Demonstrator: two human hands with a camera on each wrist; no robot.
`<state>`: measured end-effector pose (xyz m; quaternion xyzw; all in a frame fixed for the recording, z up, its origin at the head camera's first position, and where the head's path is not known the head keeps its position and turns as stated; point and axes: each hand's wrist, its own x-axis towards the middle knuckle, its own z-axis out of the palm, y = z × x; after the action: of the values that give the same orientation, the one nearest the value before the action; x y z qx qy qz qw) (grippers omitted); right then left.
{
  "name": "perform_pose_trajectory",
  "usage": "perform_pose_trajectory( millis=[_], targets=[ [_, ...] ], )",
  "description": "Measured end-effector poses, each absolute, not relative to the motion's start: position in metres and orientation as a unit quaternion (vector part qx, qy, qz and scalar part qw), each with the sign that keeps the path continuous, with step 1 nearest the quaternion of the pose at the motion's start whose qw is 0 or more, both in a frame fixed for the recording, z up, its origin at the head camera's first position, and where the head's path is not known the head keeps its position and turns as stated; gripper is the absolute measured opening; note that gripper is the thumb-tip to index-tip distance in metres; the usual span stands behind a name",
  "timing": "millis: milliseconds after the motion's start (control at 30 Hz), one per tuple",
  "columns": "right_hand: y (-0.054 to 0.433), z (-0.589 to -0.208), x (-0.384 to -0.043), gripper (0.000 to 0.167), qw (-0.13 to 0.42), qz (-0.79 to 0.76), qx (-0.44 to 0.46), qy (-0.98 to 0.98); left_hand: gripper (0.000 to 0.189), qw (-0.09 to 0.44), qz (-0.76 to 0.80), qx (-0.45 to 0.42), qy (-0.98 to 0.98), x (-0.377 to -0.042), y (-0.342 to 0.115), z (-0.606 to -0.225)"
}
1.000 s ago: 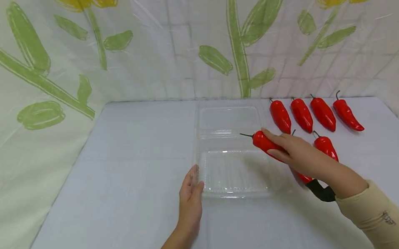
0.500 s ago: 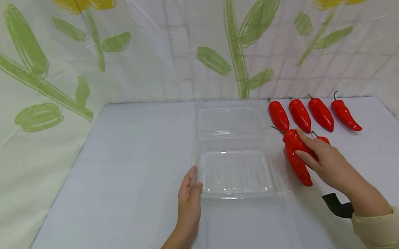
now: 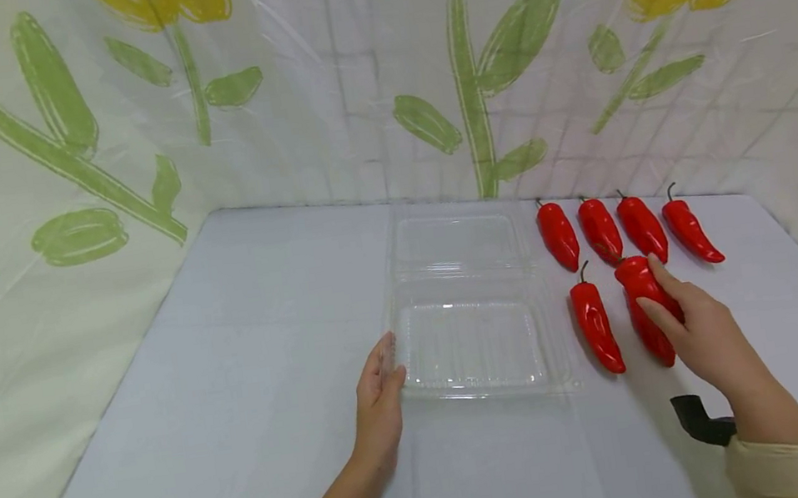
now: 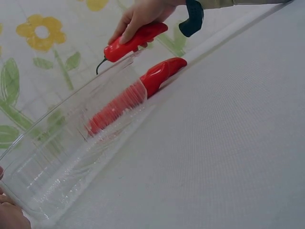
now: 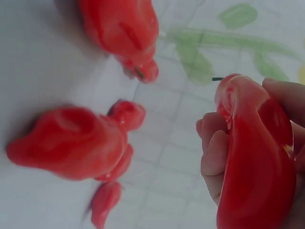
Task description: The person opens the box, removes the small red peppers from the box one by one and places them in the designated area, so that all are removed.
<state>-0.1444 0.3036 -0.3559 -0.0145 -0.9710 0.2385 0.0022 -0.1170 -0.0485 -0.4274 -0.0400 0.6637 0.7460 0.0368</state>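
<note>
My right hand (image 3: pixel 705 331) holds a glossy red chili pepper (image 3: pixel 633 277) with its green stem pointing away. It hovers over another red pepper (image 3: pixel 655 341) and partly hides it in the head view. One more front pepper (image 3: pixel 595 328) lies between that and the clear plastic clamshell box (image 3: pixel 474 395). The right wrist view shows thumb and fingers wrapped round the held pepper (image 5: pixel 259 157). At the box's left wall, my left hand (image 3: pixel 377 399) grips the edge between thumb and fingers. The box lies opened flat, its lid (image 3: pixel 456 237) towards the back.
Several red peppers stand in a row at the table's back right, including a left-end one (image 3: pixel 558 236) and a right-end one (image 3: pixel 692 231). A flower-printed curtain (image 3: pixel 306 118) hangs behind the white table (image 3: pixel 248 370). A black strap piece (image 3: pixel 702 423) juts from the right wrist.
My right hand has carried the pepper rightwards, from near the box's right edge, past the left front pepper, to above the other front one. The left hand and box stay put.
</note>
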Motion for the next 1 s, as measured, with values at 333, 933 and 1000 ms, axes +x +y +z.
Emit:
perform_pose_trajectory(
  millis=[333, 933, 1000],
  targets=[
    [0.331, -0.362, -0.147, 0.072, 0.013, 0.237, -0.067, -0.969, 0.050, 0.032, 0.750, -0.035, 0.660, -0.117, -0.049, -0.430],
    [0.376, -0.378, -0.157, 0.064, 0.015, 0.245, -0.151, -0.957, 0.050, 0.032, 0.752, -0.052, 0.657, -0.119, -0.050, -0.431],
    [0.380, -0.381, -0.160, 0.062, 0.012, 0.250, -0.148, -0.957, 0.050, 0.033, 0.751, -0.052, 0.658, -0.119, -0.050, -0.431]
  ],
)
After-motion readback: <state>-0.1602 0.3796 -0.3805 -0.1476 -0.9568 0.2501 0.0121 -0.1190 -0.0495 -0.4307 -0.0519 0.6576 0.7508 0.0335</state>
